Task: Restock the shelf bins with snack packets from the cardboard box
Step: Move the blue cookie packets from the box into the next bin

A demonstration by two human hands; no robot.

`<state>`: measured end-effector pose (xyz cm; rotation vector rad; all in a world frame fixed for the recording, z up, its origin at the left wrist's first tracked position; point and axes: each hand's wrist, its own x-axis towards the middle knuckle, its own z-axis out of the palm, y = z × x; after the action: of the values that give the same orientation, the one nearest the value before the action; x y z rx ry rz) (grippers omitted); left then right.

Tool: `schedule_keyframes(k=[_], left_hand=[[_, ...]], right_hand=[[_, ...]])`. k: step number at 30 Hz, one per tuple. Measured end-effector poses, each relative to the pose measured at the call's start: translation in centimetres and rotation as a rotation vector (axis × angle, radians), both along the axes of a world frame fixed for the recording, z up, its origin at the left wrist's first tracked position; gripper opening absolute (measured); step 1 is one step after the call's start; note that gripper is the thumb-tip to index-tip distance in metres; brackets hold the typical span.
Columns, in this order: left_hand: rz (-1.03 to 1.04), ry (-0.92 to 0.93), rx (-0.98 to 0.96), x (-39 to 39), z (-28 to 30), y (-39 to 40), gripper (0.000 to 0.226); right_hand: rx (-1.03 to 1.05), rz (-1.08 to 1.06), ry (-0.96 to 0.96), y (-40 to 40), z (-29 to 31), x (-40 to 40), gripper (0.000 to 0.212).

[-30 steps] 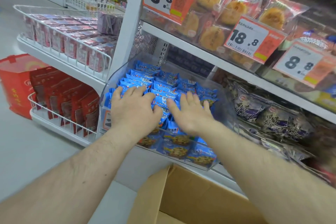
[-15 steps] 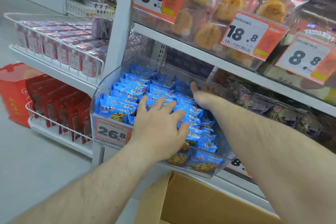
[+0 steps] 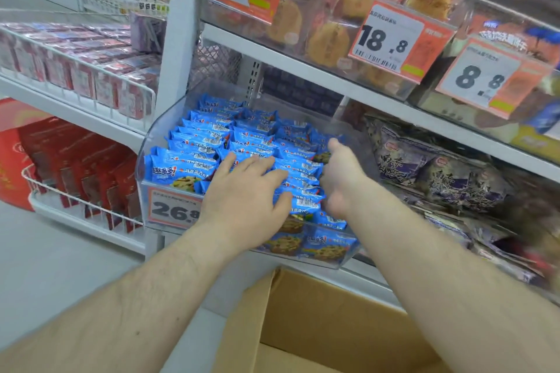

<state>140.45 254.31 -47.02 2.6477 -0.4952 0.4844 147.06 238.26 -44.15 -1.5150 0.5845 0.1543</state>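
Hands flat: left hand point(image 3: 245, 206) and right hand point(image 3: 341, 179) pressing glossy blue snack packets point(image 3: 206, 142) rowed in clear shelf bin point(image 3: 145, 166).

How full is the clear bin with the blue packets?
Nearly full: blue cookie packets fill the clear bin in rows from front wall to back, almost to the rim.
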Motion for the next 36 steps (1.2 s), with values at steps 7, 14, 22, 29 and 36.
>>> schedule_keyframes(k=[7, 14, 22, 29, 36], left_hand=[[-0.051, -0.092, -0.098, -0.2, 0.1, -0.1, 0.044], [0.081, 0.490, -0.962, -5.2, 0.1, 0.1, 0.030], [0.358, 1.178, -1.599, -5.3, -2.1, 1.6, 0.075], [0.377, 0.907, -1.717, -3.4, -2.2, -0.3, 0.030], [0.325, 0.848, -1.755, 0.2, -2.1, 0.0, 0.033]], right_hand=[[0.190, 0.031, -0.066, 1.6, 0.7, -3.0, 0.088], [-1.307, 0.184, -0.372, -0.9, 1.1, -12.7, 0.031], [-1.807, 0.429, -0.280, -0.1, -1.5, -13.2, 0.043], [-1.782, 0.385, -0.329, -0.1, -0.7, -11.4, 0.041], [-1.808, 0.284, -0.323, -0.4, 1.1, -7.7, 0.046]])
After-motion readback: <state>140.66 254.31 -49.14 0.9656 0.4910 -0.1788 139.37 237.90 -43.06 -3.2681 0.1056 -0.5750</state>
